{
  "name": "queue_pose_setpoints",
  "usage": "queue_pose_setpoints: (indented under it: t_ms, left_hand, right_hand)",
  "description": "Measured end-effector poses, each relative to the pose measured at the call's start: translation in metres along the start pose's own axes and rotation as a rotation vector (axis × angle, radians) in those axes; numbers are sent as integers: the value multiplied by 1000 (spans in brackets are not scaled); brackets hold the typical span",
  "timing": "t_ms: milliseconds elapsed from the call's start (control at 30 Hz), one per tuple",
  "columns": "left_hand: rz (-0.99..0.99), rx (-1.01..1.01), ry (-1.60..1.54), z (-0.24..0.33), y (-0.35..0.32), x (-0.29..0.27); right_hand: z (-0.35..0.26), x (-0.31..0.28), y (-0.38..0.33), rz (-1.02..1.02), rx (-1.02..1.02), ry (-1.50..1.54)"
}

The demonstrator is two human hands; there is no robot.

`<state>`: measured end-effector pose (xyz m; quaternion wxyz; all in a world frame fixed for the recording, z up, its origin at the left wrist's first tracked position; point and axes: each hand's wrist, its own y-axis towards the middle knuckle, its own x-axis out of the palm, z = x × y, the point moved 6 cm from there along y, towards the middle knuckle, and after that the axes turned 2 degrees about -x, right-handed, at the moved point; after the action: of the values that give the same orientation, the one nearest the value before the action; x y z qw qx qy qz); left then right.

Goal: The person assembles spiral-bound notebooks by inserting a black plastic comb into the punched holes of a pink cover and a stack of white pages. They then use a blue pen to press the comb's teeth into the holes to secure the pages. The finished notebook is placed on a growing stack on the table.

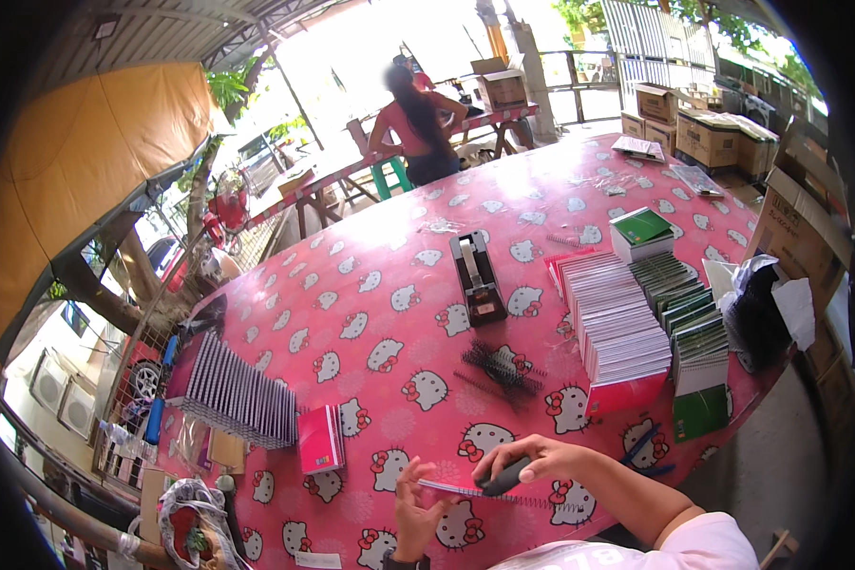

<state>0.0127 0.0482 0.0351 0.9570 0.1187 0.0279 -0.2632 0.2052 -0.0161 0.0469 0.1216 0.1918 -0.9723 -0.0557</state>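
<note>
My left hand [415, 503] grips the left end of a thin notebook [439, 487], held edge-up between thumb and fingers. A black wire coil [551, 503] runs along the notebook's edge, and its free end sticks out to the right. My right hand [527, 460] is closed around a dark, rounded black tool [506, 478], which rests against the coil; its exact kind is not clear. Beyond my hands lies a loose heap of black spiral coils [502, 370]. A pair of blue-handled pliers [644, 446] lies near my right forearm.
On the pink patterned table [285, 380] stand long rows of red notebooks [617, 332], green notebooks [698, 408] and coil-bound notebooks [237, 394]. A red notebook [321, 439] lies at left. Further back sits a black tape dispenser [478, 280]. Cardboard boxes [708, 138] and a seated person [413, 133] are beyond.
</note>
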Motion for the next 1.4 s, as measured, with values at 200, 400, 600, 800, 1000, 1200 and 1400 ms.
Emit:
queue_pose_setpoints:
  t_ms: [200, 400, 600, 800, 1000, 1200, 1400]
  left_hand:
    - [-4, -84, -261, -31, -5, -1]
    - [99, -213, -352, -33, -7, 0]
    - [146, -209, -384, -38, -9, -2]
    - [148, -167, -422, -37, -10, -4]
    - [138, -184, -368, -35, -8, -5]
    - [112, -225, -353, -29, -5, 1]
    - [39, -163, -337, -3, 0, -2]
  right_hand:
    - [10, -15, 4, 168, 36, -573]
    - [11, -10, 7, 130, 70, -464]
    - [-2, 5, 11, 74, 17, -163]
    - [-12, 8, 18, 38, -13, -181]
    - [-1, -4, 27, 121, -43, -290]
    - [7, -34, 28, 251, -127, -881]
    - [-34, -3, 28, 340, -323, -983]
